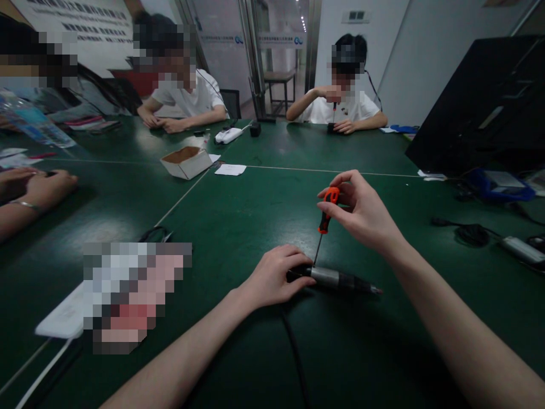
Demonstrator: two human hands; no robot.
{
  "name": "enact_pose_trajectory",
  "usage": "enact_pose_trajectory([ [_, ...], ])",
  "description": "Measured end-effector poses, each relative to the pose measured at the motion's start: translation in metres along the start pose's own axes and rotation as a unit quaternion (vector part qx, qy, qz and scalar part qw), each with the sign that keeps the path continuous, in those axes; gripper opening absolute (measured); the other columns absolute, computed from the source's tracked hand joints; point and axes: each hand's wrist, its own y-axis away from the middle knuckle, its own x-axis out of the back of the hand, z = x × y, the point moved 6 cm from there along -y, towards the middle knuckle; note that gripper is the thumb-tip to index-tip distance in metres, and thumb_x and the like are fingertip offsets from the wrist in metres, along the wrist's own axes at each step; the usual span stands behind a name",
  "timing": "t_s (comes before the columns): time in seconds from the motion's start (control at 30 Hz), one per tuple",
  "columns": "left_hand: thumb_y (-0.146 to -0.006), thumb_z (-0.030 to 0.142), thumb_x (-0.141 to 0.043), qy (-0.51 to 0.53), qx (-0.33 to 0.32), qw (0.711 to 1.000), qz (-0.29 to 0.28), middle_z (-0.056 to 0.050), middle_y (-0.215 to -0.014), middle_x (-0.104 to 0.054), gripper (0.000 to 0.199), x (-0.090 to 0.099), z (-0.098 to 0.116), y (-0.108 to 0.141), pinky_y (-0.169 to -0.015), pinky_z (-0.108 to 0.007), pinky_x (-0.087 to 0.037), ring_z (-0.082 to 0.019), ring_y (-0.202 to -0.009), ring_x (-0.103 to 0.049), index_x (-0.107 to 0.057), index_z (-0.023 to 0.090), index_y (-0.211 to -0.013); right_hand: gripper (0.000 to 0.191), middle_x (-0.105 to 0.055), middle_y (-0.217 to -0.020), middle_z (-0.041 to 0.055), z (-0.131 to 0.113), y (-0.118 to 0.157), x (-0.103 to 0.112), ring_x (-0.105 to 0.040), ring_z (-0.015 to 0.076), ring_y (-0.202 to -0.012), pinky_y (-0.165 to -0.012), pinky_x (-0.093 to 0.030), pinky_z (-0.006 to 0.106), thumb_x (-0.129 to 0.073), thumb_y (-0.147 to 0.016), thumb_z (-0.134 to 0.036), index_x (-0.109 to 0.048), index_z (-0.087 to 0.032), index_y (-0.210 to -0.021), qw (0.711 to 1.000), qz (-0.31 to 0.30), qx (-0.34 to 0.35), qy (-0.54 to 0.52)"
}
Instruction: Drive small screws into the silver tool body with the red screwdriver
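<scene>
A slim black and silver pen-shaped tool (340,280) lies flat on the green table (238,221), its tip pointing right. My left hand (275,276) presses down on its left end and holds it still. My right hand (361,209) pinches the top of a small orange-handled screwdriver (326,216) held almost upright. The screwdriver's thin shaft comes down onto the tool's silver section next to my left fingertips. A black cable (293,352) runs from the tool toward me.
An open white box (186,161) and a paper slip (230,169) lie further back. Other people sit at the far side, and another person's hands (34,187) rest at the left. A black case (481,108) and cables (472,233) fill the right.
</scene>
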Motion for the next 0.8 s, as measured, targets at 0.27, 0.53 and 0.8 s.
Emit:
enact_pose_trajectory([
  [0.27, -0.085, 0.033, -0.067, -0.001, -0.001, 1.0, 0.0, -0.006, -0.098, -0.065, 0.025, -0.002, -0.002, 0.0, -0.078, -0.032, -0.048, -0.022, -0.092, -0.06, -0.066, 0.018, -0.104, 0.021, -0.065, -0.105, 0.0031, -0.006, 0.001, 0.0, -0.064, 0.015, -0.092, -0.073, -0.055, 0.027, -0.061, -0.083, -0.015, -0.058, -0.02, -0.103, 0.998, -0.018, 0.02, 0.057],
  [0.53, -0.084, 0.031, -0.068, -0.001, -0.004, 1.0, -0.001, -0.005, -0.097, -0.065, 0.024, 0.0, 0.001, 0.0, -0.077, -0.031, -0.048, -0.021, -0.091, -0.06, -0.066, 0.018, -0.104, 0.031, -0.066, -0.095, 0.0031, 0.004, -0.001, -0.001, -0.064, 0.0155, -0.085, -0.076, -0.054, 0.031, -0.071, -0.079, -0.025, -0.045, -0.02, -0.095, 1.0, -0.002, 0.006, -0.01],
  [0.8, -0.085, 0.034, -0.067, -0.007, -0.011, 1.0, 0.0, -0.005, -0.098, -0.065, 0.025, -0.003, -0.002, 0.0, -0.077, -0.031, -0.048, -0.021, -0.091, -0.06, -0.066, 0.018, -0.104, 0.028, -0.063, -0.107, 0.0036, -0.002, -0.001, 0.002, -0.064, 0.0159, -0.091, -0.074, -0.055, 0.029, -0.06, -0.086, -0.019, -0.06, -0.022, -0.114, 0.996, -0.034, 0.021, 0.075],
])
